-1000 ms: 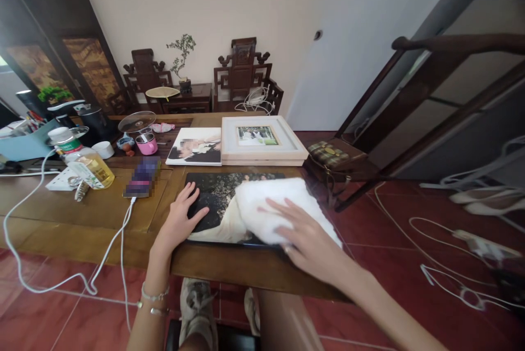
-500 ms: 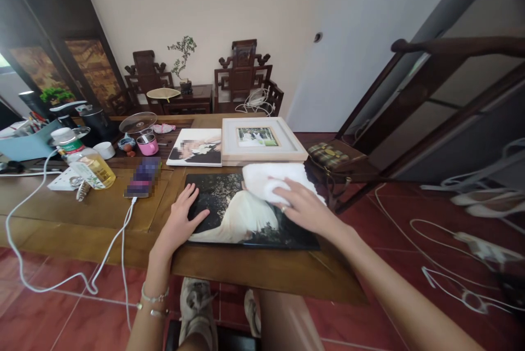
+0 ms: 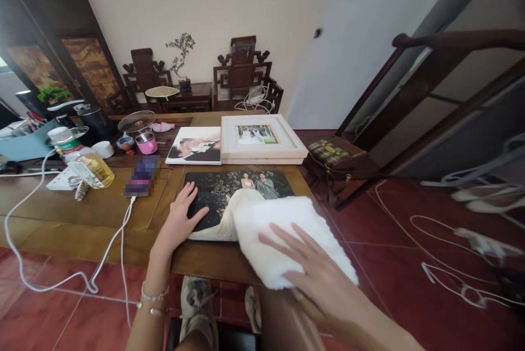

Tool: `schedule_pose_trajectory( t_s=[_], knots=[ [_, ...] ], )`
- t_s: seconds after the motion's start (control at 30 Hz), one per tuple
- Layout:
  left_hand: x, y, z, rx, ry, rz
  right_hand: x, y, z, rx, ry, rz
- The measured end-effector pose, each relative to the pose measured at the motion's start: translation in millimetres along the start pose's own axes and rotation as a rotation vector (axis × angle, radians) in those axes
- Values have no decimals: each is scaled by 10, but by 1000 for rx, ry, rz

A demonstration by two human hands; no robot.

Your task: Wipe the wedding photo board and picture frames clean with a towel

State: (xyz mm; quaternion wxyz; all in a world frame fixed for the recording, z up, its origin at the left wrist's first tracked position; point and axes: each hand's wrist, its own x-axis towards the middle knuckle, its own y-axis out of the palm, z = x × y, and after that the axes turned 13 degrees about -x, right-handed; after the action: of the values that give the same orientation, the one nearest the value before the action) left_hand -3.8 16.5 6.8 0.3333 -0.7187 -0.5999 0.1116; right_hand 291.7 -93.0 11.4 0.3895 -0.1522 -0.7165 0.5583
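on the worktop (image 3: 61,225): the photo panel (image 3: 229,203) is lying flat, picture side up.
left hand (image 3: 180,217): spreading across the panel's left edge, fingers loose, gripping nothing.
right hand (image 3: 314,263): pressing, fingers spread, on the white cloth (image 3: 264,217); whether it is gripping a fold, cannot tell.
white cloth: covering the panel's near right corner.
framed picture (image 3: 262,135): lying just beyond the panel.
phone (image 3: 141,176): lying left of the panel.

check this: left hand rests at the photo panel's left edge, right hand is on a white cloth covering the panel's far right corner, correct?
Not quite: the white cloth covers the near right corner of the photo panel, not the far one, as the head view shows. The left hand and right hand are as you say.
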Motion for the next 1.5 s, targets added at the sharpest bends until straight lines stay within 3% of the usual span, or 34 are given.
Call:
schedule_pose_trajectory(
  t_s=[0.1,0.37,0.47,0.6,0.87,0.97,1.07,1.33,1.4,1.5],
  knots=[
    [11,-5,5,6,3,7,25,-20,-69,26,-40,11],
    [-5,-3,-4,0,-15,3,687,294,-985,-101,167,13],
    [-4,1,-8,4,-23,-4,850,365,-1177,-102,192,16],
    [5,-17,-20,5,-30,2,799,315,-1090,-107,185,25],
    [7,-33,-22,-8,-27,29,110,99,-121,-5,25,-59],
    [6,-33,-8,-2,-29,35,7,26,67,42,-26,-48],
    [3,-44,-7,3,-19,48,88,-7,-40,46,-52,-6],
    [11,-62,-47,-6,-18,64,618,276,-996,-111,177,21],
    [11,-60,-55,-10,-30,59,645,312,-1056,-116,211,14],
    [9,-52,-60,-15,-41,47,510,261,-869,-91,169,-18]
  ],
)
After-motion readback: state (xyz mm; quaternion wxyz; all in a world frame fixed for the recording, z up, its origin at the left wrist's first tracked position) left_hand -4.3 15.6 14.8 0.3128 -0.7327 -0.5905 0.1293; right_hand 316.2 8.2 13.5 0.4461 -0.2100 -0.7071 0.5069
